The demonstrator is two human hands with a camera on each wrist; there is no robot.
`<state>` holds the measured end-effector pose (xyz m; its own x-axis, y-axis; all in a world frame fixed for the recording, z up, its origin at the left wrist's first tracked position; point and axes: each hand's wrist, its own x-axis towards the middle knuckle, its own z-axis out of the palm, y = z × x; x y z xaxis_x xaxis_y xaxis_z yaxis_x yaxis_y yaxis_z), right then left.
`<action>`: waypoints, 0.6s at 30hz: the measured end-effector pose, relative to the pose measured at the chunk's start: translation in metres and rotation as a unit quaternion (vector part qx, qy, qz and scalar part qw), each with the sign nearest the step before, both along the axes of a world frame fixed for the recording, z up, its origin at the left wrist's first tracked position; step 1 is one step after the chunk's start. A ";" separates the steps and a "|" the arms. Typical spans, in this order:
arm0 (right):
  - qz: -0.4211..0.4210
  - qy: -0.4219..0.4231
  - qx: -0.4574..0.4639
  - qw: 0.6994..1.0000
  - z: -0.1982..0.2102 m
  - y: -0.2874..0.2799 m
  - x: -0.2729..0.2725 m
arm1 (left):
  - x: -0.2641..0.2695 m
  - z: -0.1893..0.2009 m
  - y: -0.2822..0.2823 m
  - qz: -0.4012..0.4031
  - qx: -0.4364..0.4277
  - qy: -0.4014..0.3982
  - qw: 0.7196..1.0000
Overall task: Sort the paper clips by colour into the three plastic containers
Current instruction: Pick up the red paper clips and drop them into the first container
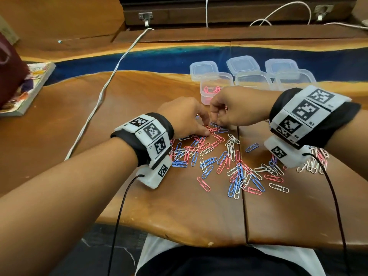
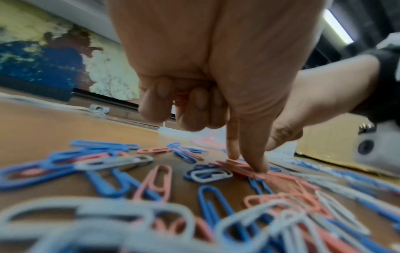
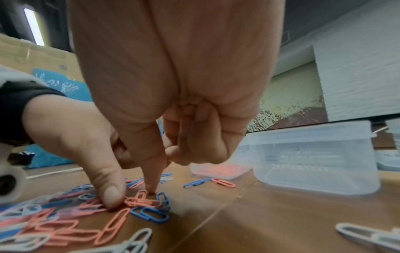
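Pink, blue and white paper clips (image 1: 219,156) lie scattered on the wooden table. My left hand (image 1: 207,132) keeps a few pink clips (image 2: 179,95) in its curled fingers, while its thumb and forefinger (image 2: 257,162) press on a pink clip on the table. My right hand (image 1: 216,121) meets it there and pinches a pink clip (image 3: 140,200) with its fingertips (image 3: 152,190), the other fingers curled. Behind the hands stand three open clear containers. The left one (image 1: 203,84) holds pink clips. The middle one (image 1: 252,79) and the right one (image 1: 294,78) look empty.
Three clear lids (image 1: 242,64) lie behind the containers. A white cable (image 1: 103,92) runs across the table's left half. A book (image 1: 25,90) and a maroon bag (image 1: 10,72) sit at far left. More white clips (image 1: 314,160) lie under my right wrist.
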<state>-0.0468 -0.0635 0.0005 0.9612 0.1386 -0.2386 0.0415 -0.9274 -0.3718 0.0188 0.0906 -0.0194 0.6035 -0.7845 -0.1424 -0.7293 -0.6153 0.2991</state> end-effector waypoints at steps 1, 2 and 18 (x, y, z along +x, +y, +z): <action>-0.005 -0.006 0.001 1.000 0.001 0.000 -0.002 | -0.001 0.001 -0.005 -0.008 0.011 -0.023 1.000; -0.010 -0.013 0.001 1.000 0.001 0.000 -0.003 | -0.002 0.003 -0.009 -0.019 0.020 -0.043 0.999; -0.018 -0.008 0.005 1.000 -0.012 -0.003 -0.016 | -0.007 0.005 -0.022 -0.093 0.127 0.035 0.987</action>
<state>-0.0627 -0.0668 -0.0116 0.9694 0.1067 -0.2212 0.0150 -0.9247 -0.3803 0.0114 0.0685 -0.0140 0.4342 -0.8143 -0.3852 -0.8200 -0.5343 0.2052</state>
